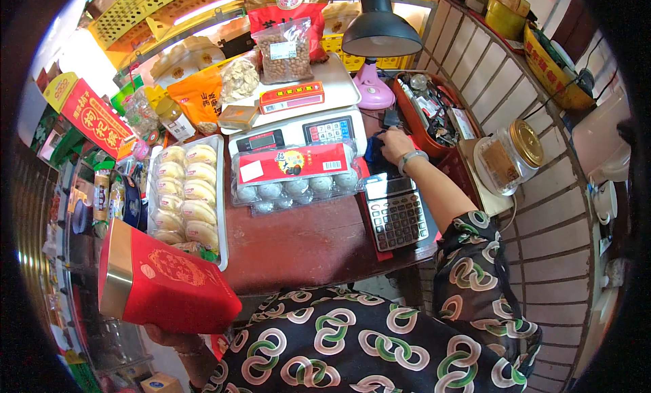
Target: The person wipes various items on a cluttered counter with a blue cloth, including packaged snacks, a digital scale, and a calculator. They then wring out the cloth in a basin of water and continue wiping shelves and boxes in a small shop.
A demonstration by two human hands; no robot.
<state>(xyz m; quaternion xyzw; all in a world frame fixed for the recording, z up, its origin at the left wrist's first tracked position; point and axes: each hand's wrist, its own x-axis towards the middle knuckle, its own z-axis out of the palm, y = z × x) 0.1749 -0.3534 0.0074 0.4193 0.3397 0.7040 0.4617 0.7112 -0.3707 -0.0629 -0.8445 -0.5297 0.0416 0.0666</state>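
Observation:
My left hand (165,337) supports a red and gold gift tin (175,283) from below; the tin is tilted at the lower left, and most of the fingers are hidden. My right hand (397,146), with a bangle at the wrist, reaches to the back right of the dark red table (300,240). Its fingers are bent down beside a crumpled blue cloth (375,148); whether they grip it is hidden. A desktop calculator (399,212) lies below that hand. Clear plastic egg packs (297,177) lie before a white weighing scale (295,133).
A white tray (222,205) of round wrapped pastries stands left. On the scale pan sit a red box (291,97) and bagged dry goods (283,52). A pink-based lamp (374,85), an orange bin (432,108) of odds and ends and a gold-lidded jar (508,156) line the right.

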